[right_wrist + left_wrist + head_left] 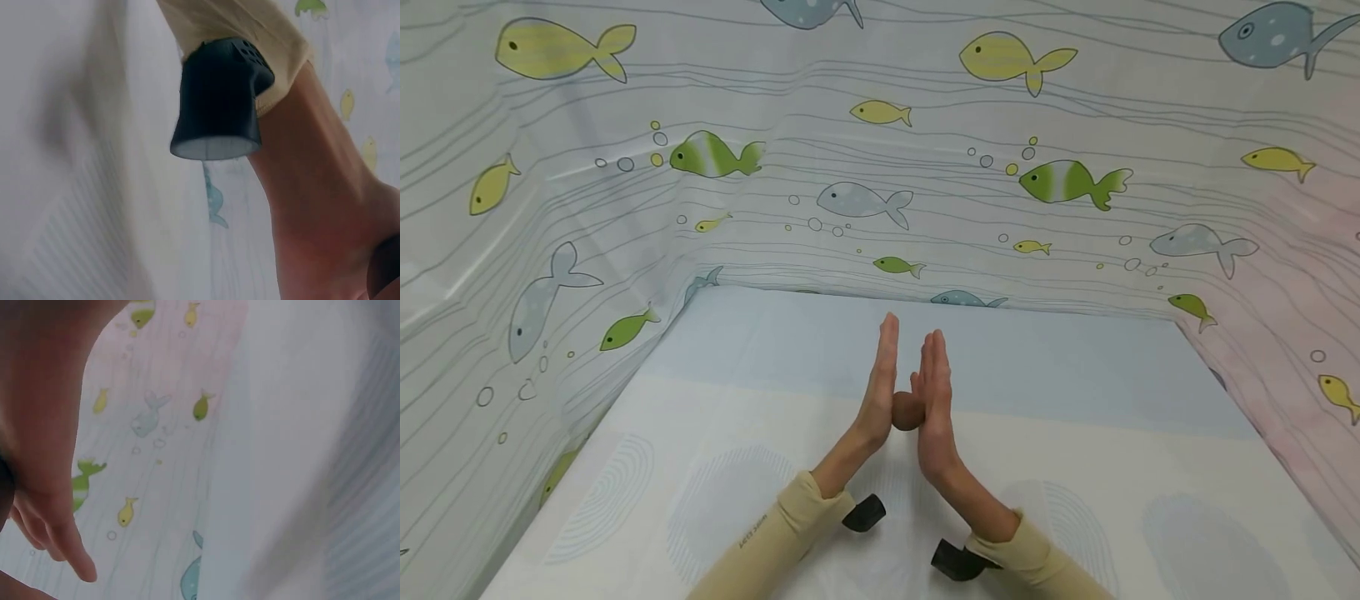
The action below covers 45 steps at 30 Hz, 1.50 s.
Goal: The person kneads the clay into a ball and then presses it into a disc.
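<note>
A small brown ball [907, 412] sits between two upright palms in the head view, above the white and pale blue surface. My left hand [880, 396] presses on its left side, fingers straight and pointing forward. From the other side my right hand [936, 408] lies flat against it, fingers also extended. The left wrist view catches the right hand [47, 481], with a dark sliver of the ball [5, 490] at the edge. In the right wrist view the left forearm [300, 169] comes down beside the ball's dark edge [384, 269].
A black wrist camera [865, 513] sits below the left cuff, and another black camera [958, 560] below the right. Fish-printed curtains [865, 150] enclose the table [760, 350] at the back and both sides. Both sleeves are cream.
</note>
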Available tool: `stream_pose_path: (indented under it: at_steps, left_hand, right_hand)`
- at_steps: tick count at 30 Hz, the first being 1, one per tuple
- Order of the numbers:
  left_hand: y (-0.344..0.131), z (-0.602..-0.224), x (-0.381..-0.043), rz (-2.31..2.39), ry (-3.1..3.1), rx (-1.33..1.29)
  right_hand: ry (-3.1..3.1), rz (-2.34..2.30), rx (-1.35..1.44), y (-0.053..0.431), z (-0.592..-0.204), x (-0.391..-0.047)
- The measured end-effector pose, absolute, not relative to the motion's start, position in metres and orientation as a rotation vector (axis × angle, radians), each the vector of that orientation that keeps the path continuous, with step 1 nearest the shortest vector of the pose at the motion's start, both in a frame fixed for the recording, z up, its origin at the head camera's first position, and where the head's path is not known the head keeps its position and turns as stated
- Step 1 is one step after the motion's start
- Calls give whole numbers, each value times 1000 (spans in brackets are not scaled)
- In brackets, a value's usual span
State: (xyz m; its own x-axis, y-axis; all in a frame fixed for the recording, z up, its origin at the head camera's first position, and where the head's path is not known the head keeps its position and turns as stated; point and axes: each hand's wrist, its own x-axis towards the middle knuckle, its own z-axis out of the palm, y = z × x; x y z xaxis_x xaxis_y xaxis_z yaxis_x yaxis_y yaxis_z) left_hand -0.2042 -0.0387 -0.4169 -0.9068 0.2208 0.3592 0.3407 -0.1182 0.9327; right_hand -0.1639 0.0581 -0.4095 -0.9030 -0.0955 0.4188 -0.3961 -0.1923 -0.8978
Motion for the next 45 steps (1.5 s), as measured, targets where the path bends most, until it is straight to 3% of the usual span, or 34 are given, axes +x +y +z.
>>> stream_pose_path:
  at_steps: [17,45]
  left_hand:
    - [-21,-416,-183,-2201,-2027,-834]
    - [-34,-394,-199,-2094,-1983,-773]
  right_hand:
    - [-1788,2317,373,70,-409,-186]
    - [-1826,2309,517,58,-416,-168]
